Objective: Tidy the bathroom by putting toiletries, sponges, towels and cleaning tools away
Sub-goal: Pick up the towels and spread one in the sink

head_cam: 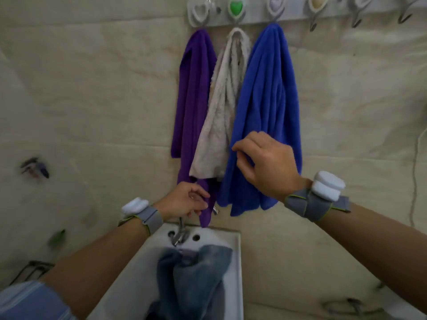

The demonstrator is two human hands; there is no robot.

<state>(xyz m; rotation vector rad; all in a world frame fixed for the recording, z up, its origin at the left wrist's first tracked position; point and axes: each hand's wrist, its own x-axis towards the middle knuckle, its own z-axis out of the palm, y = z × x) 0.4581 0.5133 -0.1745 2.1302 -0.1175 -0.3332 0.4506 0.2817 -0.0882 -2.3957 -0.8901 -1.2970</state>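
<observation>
1. Hook rack (pixel 254 18): fixed to the tiled wall at 12 o'clock, with heart-shaped hook heads.
2. Purple towel (pixel 193 100): hangs from the rack, at 9 o'clock of the white towel; its lower tail reaches down to the sink's back rim.
3. White towel (pixel 221 112): hangs between the other two, overlapping both.
4. Blue towel (pixel 265 100): hangs at 3 o'clock of the white towel.
5. Left hand (pixel 184 200): fingers curled, pinching the left edge of the purple towel's tail, just above the tap (pixel 180 234).
6. Right hand (pixel 263 162): held before the lower half of the blue towel, fingers loosely bent; whether it grips the cloth cannot be told.
7. Wristbands (pixel 307 205): grey straps with white blocks, one on each wrist.
8. Sink (pixel 235 262): white basin at 6 o'clock, below the towels.
9. Grey towel (pixel 196 273): lies crumpled in the basin, at 6 o'clock of the tap.
</observation>
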